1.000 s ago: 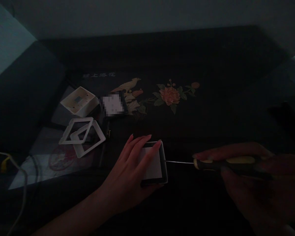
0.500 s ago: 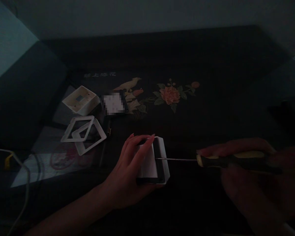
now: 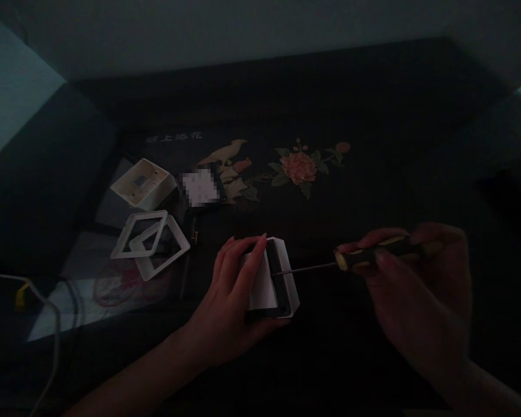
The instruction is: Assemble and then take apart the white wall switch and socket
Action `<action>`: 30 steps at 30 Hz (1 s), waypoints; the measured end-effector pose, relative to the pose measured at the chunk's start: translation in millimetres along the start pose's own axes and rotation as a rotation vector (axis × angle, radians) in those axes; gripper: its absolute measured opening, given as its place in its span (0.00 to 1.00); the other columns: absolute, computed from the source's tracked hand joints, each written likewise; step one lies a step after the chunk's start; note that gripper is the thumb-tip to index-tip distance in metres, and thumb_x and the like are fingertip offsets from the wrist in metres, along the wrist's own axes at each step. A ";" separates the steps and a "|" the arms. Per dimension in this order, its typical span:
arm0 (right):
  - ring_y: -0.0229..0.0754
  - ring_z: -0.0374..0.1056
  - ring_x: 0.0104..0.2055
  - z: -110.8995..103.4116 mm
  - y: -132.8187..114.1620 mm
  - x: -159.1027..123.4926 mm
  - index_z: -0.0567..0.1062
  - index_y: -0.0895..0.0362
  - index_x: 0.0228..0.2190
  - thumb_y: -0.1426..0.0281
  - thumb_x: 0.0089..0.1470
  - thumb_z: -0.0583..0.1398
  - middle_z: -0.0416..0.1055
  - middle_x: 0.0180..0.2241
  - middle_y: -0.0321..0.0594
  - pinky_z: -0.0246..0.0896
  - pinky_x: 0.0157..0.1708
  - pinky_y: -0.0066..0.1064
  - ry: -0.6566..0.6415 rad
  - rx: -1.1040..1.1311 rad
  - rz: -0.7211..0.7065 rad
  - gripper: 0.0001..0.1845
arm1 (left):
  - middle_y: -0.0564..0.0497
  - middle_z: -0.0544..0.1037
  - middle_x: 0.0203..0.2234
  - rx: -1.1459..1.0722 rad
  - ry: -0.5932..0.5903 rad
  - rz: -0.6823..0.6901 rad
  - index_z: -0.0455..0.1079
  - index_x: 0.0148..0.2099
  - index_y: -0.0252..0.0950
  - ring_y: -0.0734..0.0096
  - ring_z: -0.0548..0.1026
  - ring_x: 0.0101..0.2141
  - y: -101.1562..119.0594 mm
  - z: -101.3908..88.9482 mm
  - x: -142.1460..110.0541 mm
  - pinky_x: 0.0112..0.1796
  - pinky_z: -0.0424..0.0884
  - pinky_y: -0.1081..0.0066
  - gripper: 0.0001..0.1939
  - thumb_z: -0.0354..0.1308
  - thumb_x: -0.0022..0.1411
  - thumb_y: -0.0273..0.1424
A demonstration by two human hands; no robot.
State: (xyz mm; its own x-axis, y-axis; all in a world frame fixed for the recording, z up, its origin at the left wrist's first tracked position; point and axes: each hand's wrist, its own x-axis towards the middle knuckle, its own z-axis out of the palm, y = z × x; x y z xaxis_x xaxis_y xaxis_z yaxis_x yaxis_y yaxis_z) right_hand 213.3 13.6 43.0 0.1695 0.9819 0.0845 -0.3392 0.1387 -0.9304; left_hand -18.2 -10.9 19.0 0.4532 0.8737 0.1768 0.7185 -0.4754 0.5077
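Note:
My left hand (image 3: 234, 295) is wrapped round a white wall-switch box (image 3: 292, 284) with a black-edged white plate on its face. My fingers cover the box's left side. In my right hand (image 3: 410, 289) is a screwdriver (image 3: 367, 256) with a black and yellow handle. Its thin shaft points left, and the tip meets the black strip along the right side of the plate. Whether the tip sits in a screw is too dark to tell.
To the left lie an open white box (image 3: 150, 188), two overlapping white frames (image 3: 178, 234), and a black-edged square plate (image 3: 201, 188), partly blurred. Small brass-coloured screws (image 3: 195, 237) lie beside the frames. A pale cable (image 3: 54, 324) runs down the left. The dark surface bears a flower picture (image 3: 298, 168).
My right hand has shifted up and left and turned its grip on the screwdriver handle. The shaft now slants, and its tip stays at the black strip. My left hand holds nearly still.

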 end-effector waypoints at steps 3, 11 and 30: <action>0.41 0.81 0.35 -0.6 3.2 0.2 0.67 0.49 0.37 0.80 0.53 0.63 0.79 0.34 0.28 0.79 0.36 0.32 0.023 0.039 0.039 0.15 | 0.36 0.54 0.64 0.021 -0.011 0.003 0.29 0.74 0.41 0.43 0.54 0.64 -0.7 -1.4 0.6 0.62 0.56 0.39 0.51 0.61 0.64 0.42; 0.38 0.80 0.39 -2.4 14.4 0.2 0.65 0.49 0.36 0.78 0.54 0.63 0.79 0.35 0.27 0.78 0.39 0.30 0.004 0.130 0.110 0.15 | 0.37 0.55 0.64 0.027 0.015 -0.022 0.30 0.74 0.41 0.42 0.56 0.62 -4.5 -2.6 0.8 0.60 0.59 0.41 0.50 0.60 0.64 0.44; 0.42 0.77 0.31 -7.7 -11.0 -4.2 0.69 0.45 0.40 0.82 0.52 0.65 0.79 0.35 0.30 0.79 0.32 0.39 -0.077 -0.188 -0.276 0.21 | 0.37 0.60 0.61 0.041 0.065 -0.004 0.38 0.73 0.40 0.44 0.61 0.59 0.4 -5.2 6.2 0.57 0.63 0.47 0.51 0.66 0.59 0.41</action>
State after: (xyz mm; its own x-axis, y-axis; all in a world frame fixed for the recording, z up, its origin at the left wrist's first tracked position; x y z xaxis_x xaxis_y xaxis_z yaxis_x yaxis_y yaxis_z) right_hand 223.5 6.9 50.1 0.1587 0.9184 0.3625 -0.1125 0.3816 -0.9174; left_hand -17.8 -5.2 24.8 0.4166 0.8796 0.2298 0.7416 -0.4750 0.4737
